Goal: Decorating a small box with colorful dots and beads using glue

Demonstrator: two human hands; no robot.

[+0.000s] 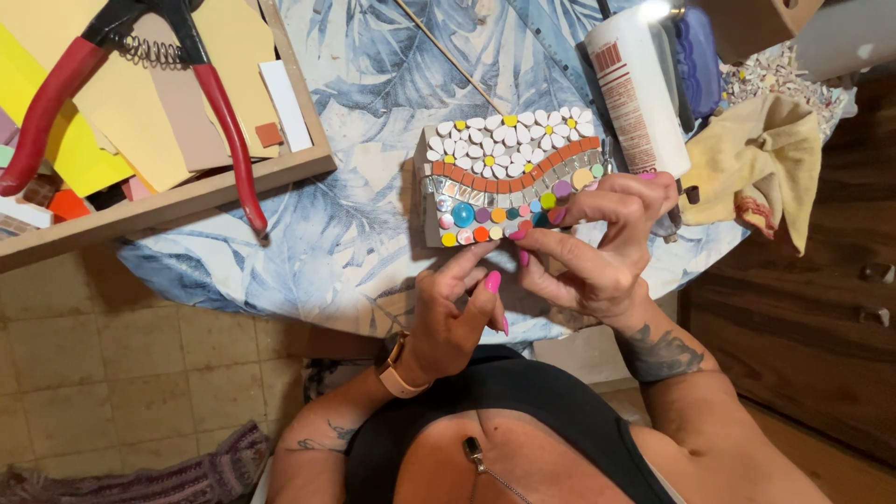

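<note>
- Pink-nailed right hand [597, 247] pinches the colourful rectangular mosaic block [511, 177], fingers closed on its lower edge.
- Left hand [457, 313] hovers beside it, fingers loosely curled, holding nothing.
- Leaf-print bench [373, 84] carries the block.

Pink-nailed hands, tattooed forearms, a pale-strapped watch [397, 371] on the left wrist, and a black sleeveless top [504, 411].

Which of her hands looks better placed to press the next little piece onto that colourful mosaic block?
Probably the right hand: its fingertips already rest on the bottom row of round coloured tiles of the rectangular mosaic block. The left hand sits lower, short of the block, near its edge, not touching the tiles.
</note>
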